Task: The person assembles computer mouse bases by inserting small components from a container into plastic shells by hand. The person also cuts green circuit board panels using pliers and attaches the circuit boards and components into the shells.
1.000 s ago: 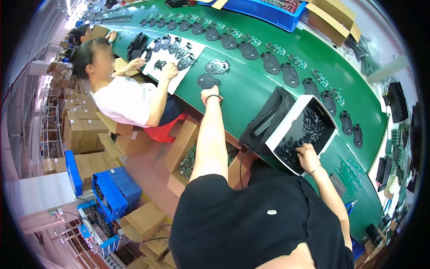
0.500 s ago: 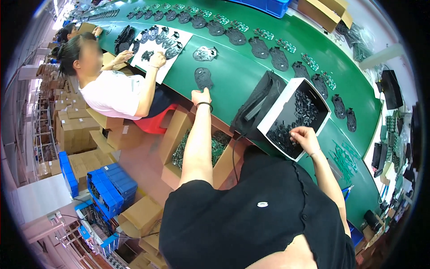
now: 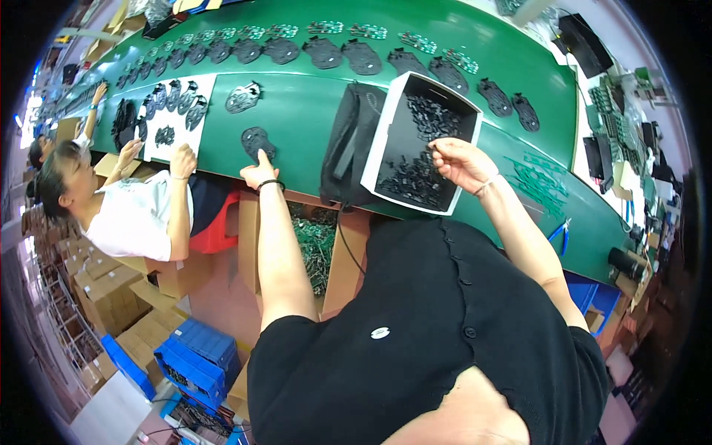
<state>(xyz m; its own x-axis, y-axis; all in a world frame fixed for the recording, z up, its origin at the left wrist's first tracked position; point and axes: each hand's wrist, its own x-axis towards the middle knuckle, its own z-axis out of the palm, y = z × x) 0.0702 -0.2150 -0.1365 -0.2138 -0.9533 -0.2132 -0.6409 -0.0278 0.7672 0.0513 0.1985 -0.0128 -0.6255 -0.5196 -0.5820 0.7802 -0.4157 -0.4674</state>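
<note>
My left hand (image 3: pixel 259 175) reaches out to the left and grips the near end of a black moulded plastic shell (image 3: pixel 256 139) at the green bench. Just beyond that shell is another one (image 3: pixel 243 97) with a paler inside. My right hand (image 3: pixel 463 165) is over a white-walled box (image 3: pixel 375 142) of small black plastic parts (image 3: pixel 415 175). Its thumb and forefinger are pinched together; whatever is between them is too small to make out. A black cloth bag (image 3: pixel 348 141) lies against the box's left side.
Black shells (image 3: pixel 322 53) and green circuit boards (image 3: pixel 368 31) line the bench (image 3: pixel 297 96). Green strips (image 3: pixel 538 182) and blue-handled pliers (image 3: pixel 561 236) lie to the right. A co-worker (image 3: pixel 133 215) sits left, by a white sheet (image 3: pixel 178 141). Below stands a carton (image 3: pixel 348 259) of green scrap.
My view has swung to the right. The right hand has moved from the box's near end up to its right side, still pinched. My left hand stays at the black shell.
</note>
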